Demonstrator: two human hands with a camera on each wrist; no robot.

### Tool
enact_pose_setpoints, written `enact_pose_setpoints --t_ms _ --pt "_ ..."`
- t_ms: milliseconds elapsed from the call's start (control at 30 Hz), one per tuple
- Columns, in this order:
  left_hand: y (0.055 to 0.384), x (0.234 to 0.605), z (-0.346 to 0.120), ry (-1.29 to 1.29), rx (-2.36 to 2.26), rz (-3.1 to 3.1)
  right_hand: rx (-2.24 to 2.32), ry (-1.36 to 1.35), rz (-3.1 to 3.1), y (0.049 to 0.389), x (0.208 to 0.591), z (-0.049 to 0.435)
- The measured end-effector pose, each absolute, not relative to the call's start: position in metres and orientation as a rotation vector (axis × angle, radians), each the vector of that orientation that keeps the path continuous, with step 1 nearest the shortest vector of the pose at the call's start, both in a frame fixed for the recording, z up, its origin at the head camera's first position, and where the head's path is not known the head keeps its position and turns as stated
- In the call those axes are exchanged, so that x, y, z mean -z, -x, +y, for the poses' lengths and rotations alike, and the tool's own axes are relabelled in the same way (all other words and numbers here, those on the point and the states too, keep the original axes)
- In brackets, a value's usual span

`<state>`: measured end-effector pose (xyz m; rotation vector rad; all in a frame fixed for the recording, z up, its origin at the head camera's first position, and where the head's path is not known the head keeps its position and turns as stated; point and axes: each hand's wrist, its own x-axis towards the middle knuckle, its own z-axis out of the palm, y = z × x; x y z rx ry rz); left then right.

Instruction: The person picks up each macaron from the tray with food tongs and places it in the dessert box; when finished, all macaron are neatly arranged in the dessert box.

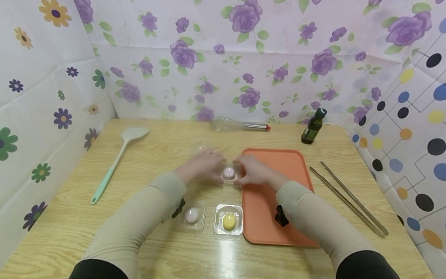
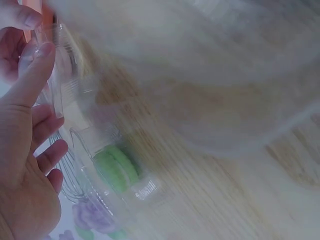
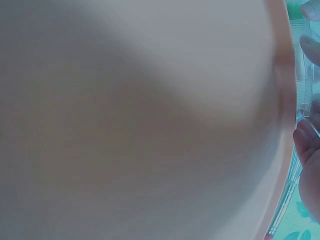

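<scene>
Between both hands is a small clear plastic box [image 1: 230,179] with a pale pink macaron [image 1: 228,173] inside. My left hand [image 1: 203,166] pinches its left side, thumb in front and fingers behind, as the left wrist view also shows. On the opposite side my right hand [image 1: 256,170] grips the box, over the left edge of the orange tray [image 1: 278,232]. A green macaron [image 2: 116,168] lies in another clear box [image 2: 145,192] beyond the left hand, largely hidden in the head view. Nearer me, one clear box [image 1: 217,230] holds a yellow macaron [image 1: 229,222], and another [image 1: 202,224] a pale macaron [image 1: 191,215].
A whisk [image 1: 240,125] lies along the back edge of the table. The dark bottle [image 1: 313,127] stands at the back right. Metal tongs [image 1: 352,201] lie right of the tray, and a spatula with a mint handle [image 1: 113,166] lies at the left. Patterned cloths surround the table.
</scene>
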<state>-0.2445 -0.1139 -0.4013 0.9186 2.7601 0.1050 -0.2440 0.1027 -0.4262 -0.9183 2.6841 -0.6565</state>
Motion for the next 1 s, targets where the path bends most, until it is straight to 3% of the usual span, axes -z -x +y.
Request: enact_pose_setpoints --t_ms 533,1000 --pt "0.24 0.398 -0.119 -0.926 -0.173 2.758 0.699 0.903 2.615 0.245 0.422 0.103" --pt "0.253 0.377 -0.174 -0.66 -0.337 2.833 0.966 0.796 2.523 0.266 0.399 0.081"
